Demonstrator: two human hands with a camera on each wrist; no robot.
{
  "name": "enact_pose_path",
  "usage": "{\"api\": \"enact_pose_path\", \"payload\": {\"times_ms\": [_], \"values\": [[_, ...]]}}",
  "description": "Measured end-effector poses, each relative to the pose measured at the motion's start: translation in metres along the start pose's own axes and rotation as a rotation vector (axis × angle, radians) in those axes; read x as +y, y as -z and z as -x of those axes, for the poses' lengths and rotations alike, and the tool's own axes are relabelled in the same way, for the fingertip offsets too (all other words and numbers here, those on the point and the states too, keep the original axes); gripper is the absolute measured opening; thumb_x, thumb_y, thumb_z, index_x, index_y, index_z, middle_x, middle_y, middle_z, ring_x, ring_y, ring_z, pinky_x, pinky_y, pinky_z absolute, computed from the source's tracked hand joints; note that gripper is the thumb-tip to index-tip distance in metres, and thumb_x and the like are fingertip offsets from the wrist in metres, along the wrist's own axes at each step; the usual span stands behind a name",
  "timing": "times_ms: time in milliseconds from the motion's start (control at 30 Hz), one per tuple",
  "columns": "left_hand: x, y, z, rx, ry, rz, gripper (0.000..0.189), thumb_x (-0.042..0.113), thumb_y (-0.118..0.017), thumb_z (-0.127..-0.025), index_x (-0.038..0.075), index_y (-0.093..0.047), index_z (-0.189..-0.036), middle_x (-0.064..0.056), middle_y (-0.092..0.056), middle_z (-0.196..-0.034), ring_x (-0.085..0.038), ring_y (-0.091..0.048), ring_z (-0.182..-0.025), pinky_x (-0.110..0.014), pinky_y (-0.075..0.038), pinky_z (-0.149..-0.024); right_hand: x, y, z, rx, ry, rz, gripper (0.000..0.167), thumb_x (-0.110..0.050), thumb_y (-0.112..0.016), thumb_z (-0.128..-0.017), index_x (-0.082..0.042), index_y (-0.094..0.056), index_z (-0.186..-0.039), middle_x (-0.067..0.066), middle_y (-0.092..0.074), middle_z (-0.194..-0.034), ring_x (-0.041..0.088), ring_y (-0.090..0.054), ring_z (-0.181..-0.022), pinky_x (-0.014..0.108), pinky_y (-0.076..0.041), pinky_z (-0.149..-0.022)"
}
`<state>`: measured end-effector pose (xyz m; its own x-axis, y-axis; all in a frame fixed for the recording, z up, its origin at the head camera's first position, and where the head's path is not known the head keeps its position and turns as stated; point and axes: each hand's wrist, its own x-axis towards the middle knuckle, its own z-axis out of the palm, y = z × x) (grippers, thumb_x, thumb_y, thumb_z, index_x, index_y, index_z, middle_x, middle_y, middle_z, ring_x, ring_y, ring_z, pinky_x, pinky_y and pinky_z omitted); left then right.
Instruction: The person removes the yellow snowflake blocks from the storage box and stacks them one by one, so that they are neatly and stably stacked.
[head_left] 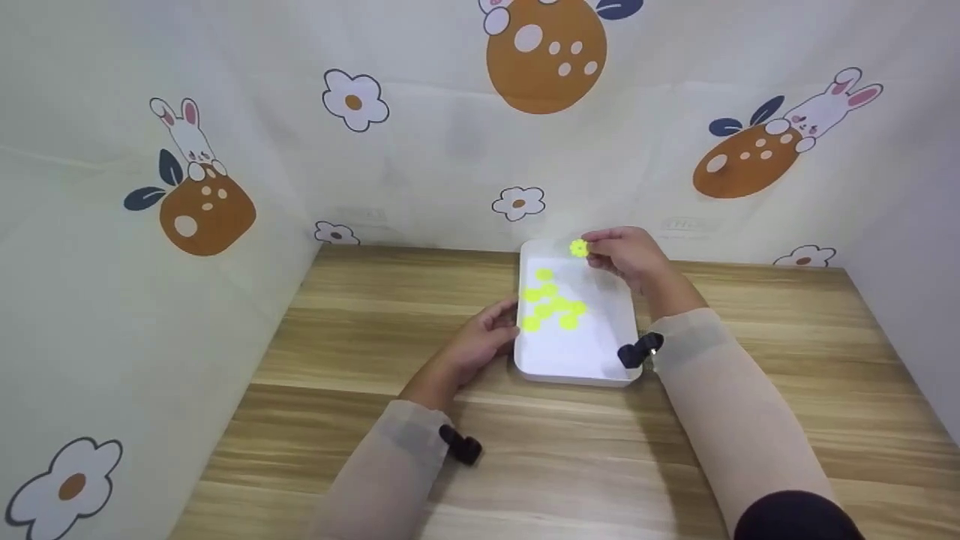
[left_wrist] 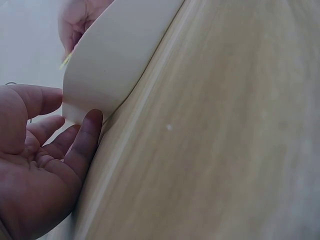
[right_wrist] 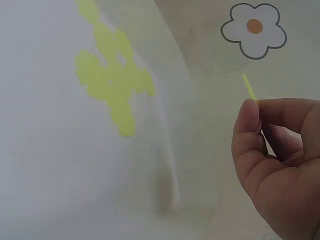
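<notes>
Between thumb and index finger, my right hand (head_left: 628,253) pinches a flat yellow flower-shaped piece (head_left: 579,248) above the far end of a white tray (head_left: 577,364). The right wrist view shows that yellow piece (right_wrist: 249,88) edge-on at the fingertips. Several more yellow flower-shaped pieces (head_left: 559,304) lie inside the tray, touching or overlapping, mostly toward its left side. Against the tray's left outer wall rests my left hand (head_left: 480,341). In the left wrist view, the left hand's fingertips (left_wrist: 93,120) touch the white wall (left_wrist: 115,60), with the fingers loosely bent.
The tray stands on a wood-grain table (head_left: 360,322), near its back edge. A pale cloth (head_left: 427,150) printed with rabbits, orange fruit and flowers rises behind the table and on the left. Small black devices (head_left: 461,446) are strapped on both wrists.
</notes>
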<state>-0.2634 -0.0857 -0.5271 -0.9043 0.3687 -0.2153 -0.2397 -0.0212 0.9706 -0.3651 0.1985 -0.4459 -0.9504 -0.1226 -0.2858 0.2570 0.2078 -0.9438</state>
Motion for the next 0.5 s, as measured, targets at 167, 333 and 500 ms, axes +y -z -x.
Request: {"api": "enact_pose_path", "payload": {"times_ms": [167,333,500], "values": [[0.001,0.000,0.000,0.001,0.001,0.008,0.065,0.003,-0.056,-0.107,0.013,-0.036,-0.168,-0.014,-0.039,-0.173,-0.031,-0.048,-0.154,-0.047,-0.049,-0.122,-0.003,0.020,0.013,0.002,0.011,-0.024,0.037,-0.021,-0.066,-0.107,-0.003,-0.067,-0.140,0.003,-0.071,-0.120,0.013,-0.071,-0.099,0.021,-0.063,-0.093],[0.000,0.000,0.000,-0.003,0.001,0.018,0.065,0.003,-0.055,-0.107,0.013,-0.035,-0.168,-0.014,-0.036,-0.174,-0.031,-0.047,-0.155,-0.046,-0.049,-0.123,0.004,0.044,0.019,0.039,0.004,-0.027,0.038,-0.022,-0.067,-0.106,-0.005,-0.067,-0.140,0.000,-0.073,-0.114,0.015,-0.073,-0.098,0.026,-0.063,-0.097],[-0.001,0.001,-0.001,-0.008,-0.002,0.022,0.064,0.004,-0.055,-0.107,0.013,-0.036,-0.168,-0.013,-0.034,-0.176,-0.031,-0.044,-0.158,-0.047,-0.047,-0.124,0.016,0.068,0.023,0.064,-0.021,-0.032,0.038,-0.022,-0.066,-0.107,-0.006,-0.066,-0.142,-0.002,-0.073,-0.112,0.015,-0.073,-0.101,0.028,-0.063,-0.100]]}}
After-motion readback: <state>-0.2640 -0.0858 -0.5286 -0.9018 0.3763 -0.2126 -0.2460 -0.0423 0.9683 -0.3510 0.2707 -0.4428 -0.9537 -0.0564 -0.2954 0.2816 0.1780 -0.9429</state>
